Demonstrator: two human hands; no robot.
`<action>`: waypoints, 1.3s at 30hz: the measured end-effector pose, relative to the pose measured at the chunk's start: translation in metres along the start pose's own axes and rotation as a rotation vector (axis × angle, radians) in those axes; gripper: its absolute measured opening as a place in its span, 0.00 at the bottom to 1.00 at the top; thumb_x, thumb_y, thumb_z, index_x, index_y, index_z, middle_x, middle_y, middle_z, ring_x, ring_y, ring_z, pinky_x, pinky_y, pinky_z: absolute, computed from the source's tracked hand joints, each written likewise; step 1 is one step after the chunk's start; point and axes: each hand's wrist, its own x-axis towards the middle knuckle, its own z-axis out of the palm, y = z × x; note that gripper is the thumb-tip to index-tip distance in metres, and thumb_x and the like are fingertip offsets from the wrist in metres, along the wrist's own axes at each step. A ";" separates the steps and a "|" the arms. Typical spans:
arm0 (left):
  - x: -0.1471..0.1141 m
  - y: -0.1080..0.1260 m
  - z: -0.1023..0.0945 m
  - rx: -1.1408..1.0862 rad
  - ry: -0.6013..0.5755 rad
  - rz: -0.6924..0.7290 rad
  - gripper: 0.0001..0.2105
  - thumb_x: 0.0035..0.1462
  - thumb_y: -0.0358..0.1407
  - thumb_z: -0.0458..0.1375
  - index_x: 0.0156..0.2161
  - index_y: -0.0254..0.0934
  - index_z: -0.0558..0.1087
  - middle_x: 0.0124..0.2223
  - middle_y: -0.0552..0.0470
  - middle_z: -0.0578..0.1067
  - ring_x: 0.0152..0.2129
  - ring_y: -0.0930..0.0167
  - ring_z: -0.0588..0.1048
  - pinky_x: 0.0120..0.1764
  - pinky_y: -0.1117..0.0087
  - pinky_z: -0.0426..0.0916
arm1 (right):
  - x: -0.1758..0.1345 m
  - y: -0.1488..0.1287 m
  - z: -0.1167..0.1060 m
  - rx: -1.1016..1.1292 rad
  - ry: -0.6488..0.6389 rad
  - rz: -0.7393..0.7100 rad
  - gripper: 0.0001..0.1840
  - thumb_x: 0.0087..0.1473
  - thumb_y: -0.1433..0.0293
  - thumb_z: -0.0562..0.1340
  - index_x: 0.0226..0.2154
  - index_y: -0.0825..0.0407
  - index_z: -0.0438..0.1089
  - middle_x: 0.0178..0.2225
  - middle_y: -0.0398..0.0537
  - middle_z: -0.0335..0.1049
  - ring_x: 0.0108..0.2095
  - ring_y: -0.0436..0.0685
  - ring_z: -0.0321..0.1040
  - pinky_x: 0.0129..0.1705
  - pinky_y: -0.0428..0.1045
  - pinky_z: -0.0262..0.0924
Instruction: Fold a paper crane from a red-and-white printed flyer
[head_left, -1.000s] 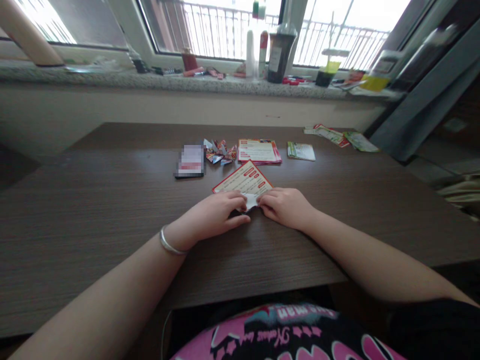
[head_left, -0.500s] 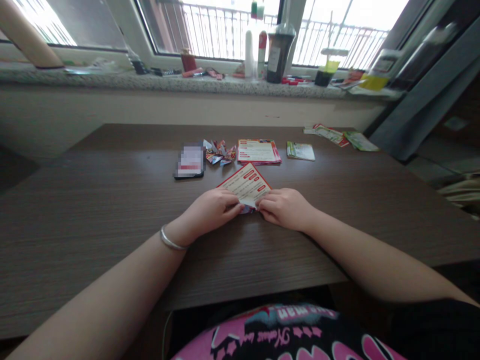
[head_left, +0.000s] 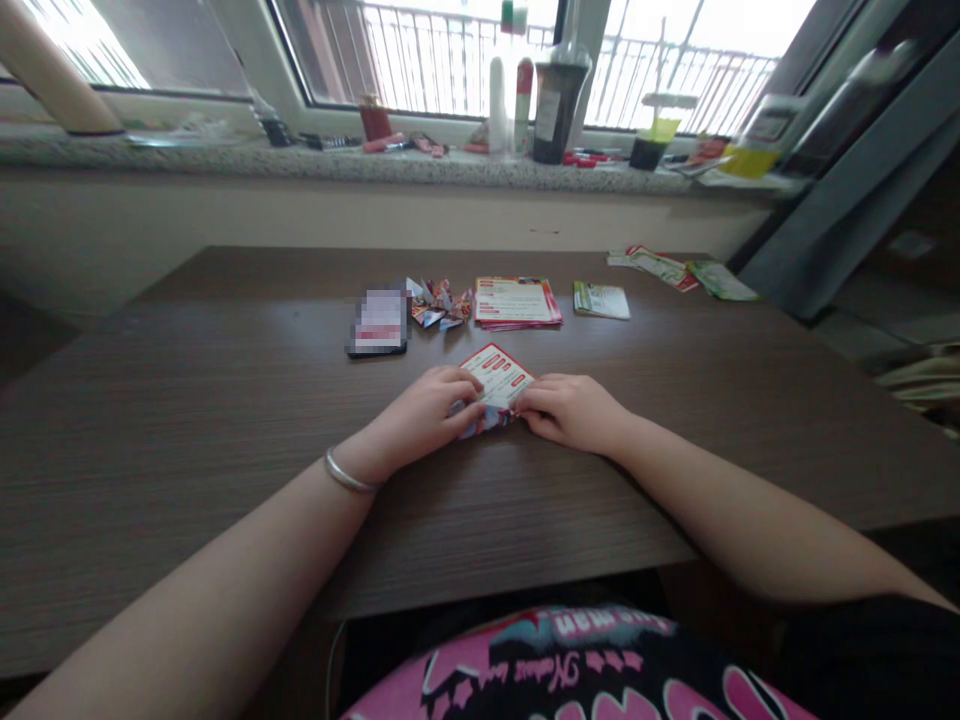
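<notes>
Red-bordered cream paper sheet (head_left: 498,380), creased, with a multicoloured folded band along its near edge: located between both hands above the dark brown, wood-grained tabletop (head_left: 225,400). Left hand (head_left: 427,410): thumb and fingertips on sheet's left side; grip cannot be determined. Right hand (head_left: 574,410): fingers bunched, pinching right corner. Beyond: spiky multicoloured folded-paper piece (head_left: 441,306), beside flat rectangular stack of cream, red-edged sheets (head_left: 514,302). Smooth, rounded silver-coloured metal bangle (head_left: 349,474) on left wrist.

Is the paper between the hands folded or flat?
Partly folded: the paper has a patterned strip turned over its printed side, between the left hand and right hand.
</notes>
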 end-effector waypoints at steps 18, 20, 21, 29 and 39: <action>-0.001 0.003 0.001 0.073 0.039 -0.189 0.09 0.58 0.36 0.55 0.28 0.36 0.69 0.40 0.46 0.74 0.39 0.66 0.73 0.47 0.62 0.68 | 0.002 0.003 0.004 -0.022 0.043 0.042 0.11 0.59 0.69 0.57 0.42 0.49 0.74 0.43 0.47 0.76 0.42 0.55 0.69 0.45 0.51 0.61; -0.001 0.002 0.001 0.085 0.047 -0.186 0.09 0.57 0.36 0.55 0.27 0.36 0.69 0.39 0.47 0.73 0.38 0.66 0.72 0.46 0.62 0.68 | 0.002 0.003 0.004 -0.029 0.031 0.029 0.11 0.59 0.69 0.58 0.41 0.50 0.75 0.44 0.49 0.76 0.43 0.56 0.69 0.46 0.52 0.61; -0.001 0.002 0.001 0.092 0.046 -0.185 0.09 0.57 0.36 0.55 0.27 0.36 0.68 0.38 0.47 0.73 0.38 0.66 0.72 0.45 0.62 0.68 | 0.002 0.003 0.004 -0.034 0.024 0.024 0.11 0.59 0.69 0.58 0.40 0.51 0.75 0.45 0.49 0.76 0.44 0.56 0.68 0.47 0.52 0.61; 0.000 0.000 0.003 0.132 0.044 -0.203 0.06 0.56 0.35 0.55 0.29 0.36 0.70 0.36 0.48 0.72 0.34 0.66 0.71 0.41 0.64 0.67 | 0.004 0.005 0.005 -0.067 -0.007 0.014 0.13 0.61 0.67 0.57 0.42 0.51 0.75 0.46 0.49 0.75 0.44 0.56 0.68 0.47 0.52 0.61; 0.001 0.003 0.002 0.119 0.096 -0.180 0.08 0.59 0.35 0.54 0.37 0.35 0.74 0.40 0.45 0.74 0.39 0.65 0.73 0.45 0.63 0.68 | 0.003 0.006 0.006 -0.165 0.001 0.024 0.15 0.63 0.66 0.55 0.42 0.50 0.76 0.45 0.49 0.75 0.43 0.56 0.68 0.45 0.51 0.61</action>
